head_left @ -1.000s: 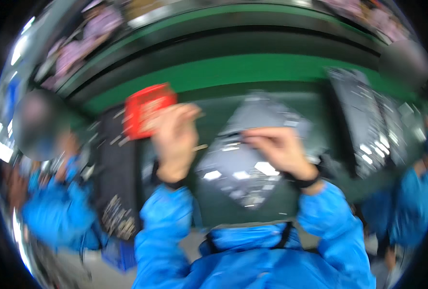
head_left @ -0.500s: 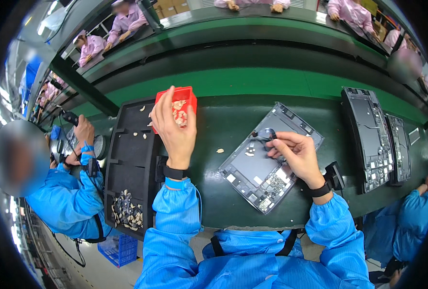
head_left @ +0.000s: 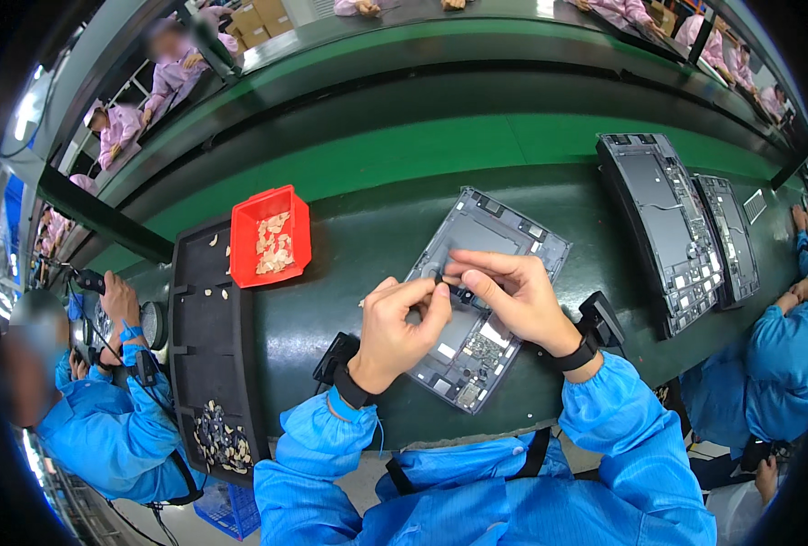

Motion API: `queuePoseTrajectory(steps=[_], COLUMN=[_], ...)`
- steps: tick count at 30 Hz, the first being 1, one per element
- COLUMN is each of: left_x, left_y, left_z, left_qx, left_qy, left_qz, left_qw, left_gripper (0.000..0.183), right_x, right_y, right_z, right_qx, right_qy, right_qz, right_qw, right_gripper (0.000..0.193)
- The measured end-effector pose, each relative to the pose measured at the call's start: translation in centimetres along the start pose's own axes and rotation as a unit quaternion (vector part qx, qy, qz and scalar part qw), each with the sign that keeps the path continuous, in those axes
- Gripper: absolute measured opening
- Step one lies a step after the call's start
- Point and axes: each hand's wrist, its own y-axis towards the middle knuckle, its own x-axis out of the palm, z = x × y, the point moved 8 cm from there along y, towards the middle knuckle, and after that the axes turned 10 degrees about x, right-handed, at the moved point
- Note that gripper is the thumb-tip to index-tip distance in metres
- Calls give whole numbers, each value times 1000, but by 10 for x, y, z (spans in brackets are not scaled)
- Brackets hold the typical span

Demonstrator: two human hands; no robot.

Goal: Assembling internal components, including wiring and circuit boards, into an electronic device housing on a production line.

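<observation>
Both my hands meet above an opened grey laptop base (head_left: pixel 454 223) lying at a slant on the green bench. My left hand (head_left: pixel 397 329) is closed, thumb and forefinger pinched together at a small dark spot. What sits in that pinch is too small to make out. Right against it, my right hand (head_left: pixel 513 298) is closed with its thumb and fingers on a dark, cable-like part (head_left: pixel 460 291), mostly hidden by the fingers. A green-grey circuit board (head_left: pixel 481 348) shows on the near half of the base, below the hands.
A red bin (head_left: pixel 300 232) of pale small pieces stands at left, by a black compartment tray (head_left: pixel 206 332) with a pile of pieces (head_left: pixel 222 439). More laptop bases (head_left: pixel 663 237) lie at right. Co-workers sit at left, at right and across the bench.
My left hand has left the red bin and come right and down to my right hand. The dark part, held out in my right hand before, is now between both hands. The view has shifted.
</observation>
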Motion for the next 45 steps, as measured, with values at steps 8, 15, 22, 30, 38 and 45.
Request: queuePoseTrajectory(steps=[8, 15, 22, 30, 38, 45], left_x=[2, -11, 3, 35, 91, -25], left_y=[14, 4, -9, -129, -176, -85], left_z=[20, -32, -36, 23, 78, 72], left_qx=[101, -107, -190, -360, -386, -124], left_qy=[105, 120, 41, -273, -402, -75], left_qz=[-6, -55, -142, -159, -291, -104], left_qw=[989, 985, 971, 878, 778, 984], left_gripper=[11, 52, 44, 36, 39, 28], right_x=[-17, -83, -74, -34, 24, -90], right_y=[6, 9, -121, -56, -8, -153], right_z=[22, -3, 32, -17, -22, -48], right_qx=[59, -17, 118, 158, 167, 83], right_qy=[141, 223, 168, 52, 22, 75], right_qz=[9, 128, 213, 38, -82, 172], right_qw=[988, 966, 955, 985, 982, 979], right_gripper=[18, 31, 20, 23, 27, 18])
